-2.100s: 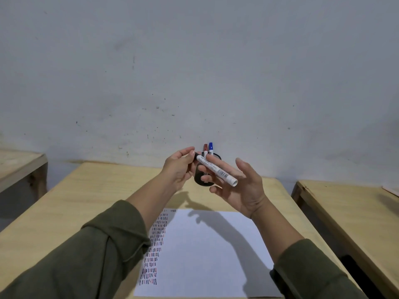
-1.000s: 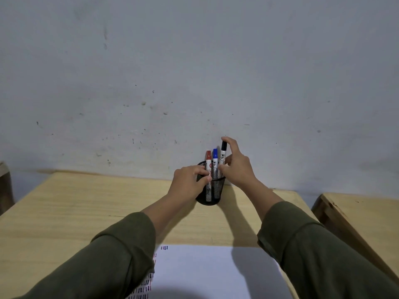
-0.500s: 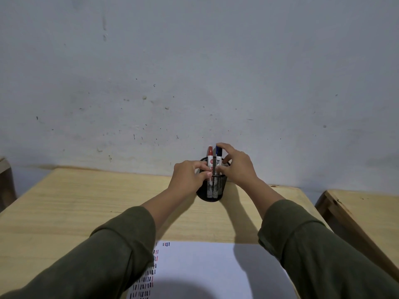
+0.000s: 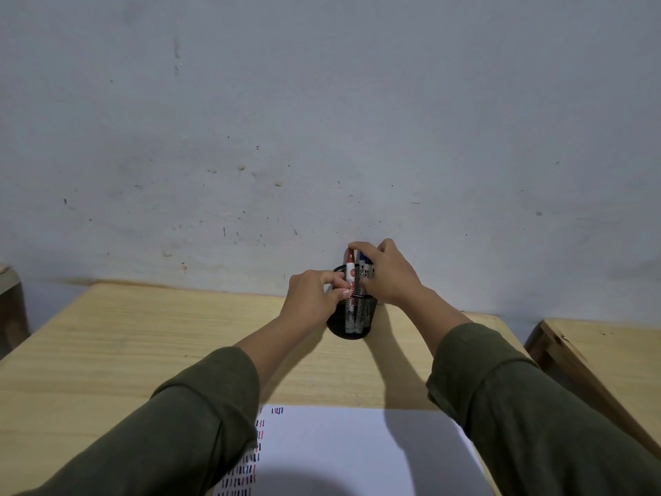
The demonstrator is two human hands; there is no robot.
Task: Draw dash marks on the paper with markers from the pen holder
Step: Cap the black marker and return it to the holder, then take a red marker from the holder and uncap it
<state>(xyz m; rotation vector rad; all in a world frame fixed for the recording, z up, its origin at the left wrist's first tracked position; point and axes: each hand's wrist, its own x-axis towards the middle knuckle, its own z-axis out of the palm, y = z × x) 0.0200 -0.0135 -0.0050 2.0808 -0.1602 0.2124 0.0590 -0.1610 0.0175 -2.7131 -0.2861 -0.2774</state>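
Note:
A black mesh pen holder (image 4: 352,322) stands on the wooden table (image 4: 143,338) against the wall. My left hand (image 4: 311,298) grips its rim from the left. My right hand (image 4: 390,277) reaches over the top, its fingertips closed on the red-capped marker (image 4: 350,270), which stands upright in the holder. A blue-capped marker (image 4: 364,258) sits beside it, partly behind my fingers; the black one is mostly hidden. The white paper (image 4: 343,449) lies near the front edge, with columns of red, blue and black dashes along its left side.
A second wooden table (image 4: 608,352) stands to the right across a narrow gap. Another piece of wooden furniture (image 4: 9,298) shows at the far left edge. The grey wall rises directly behind the holder.
The black marker, held over the paper at first, went down into the holder. My right fingers have shifted from it to the red marker. My left hand stays on the holder.

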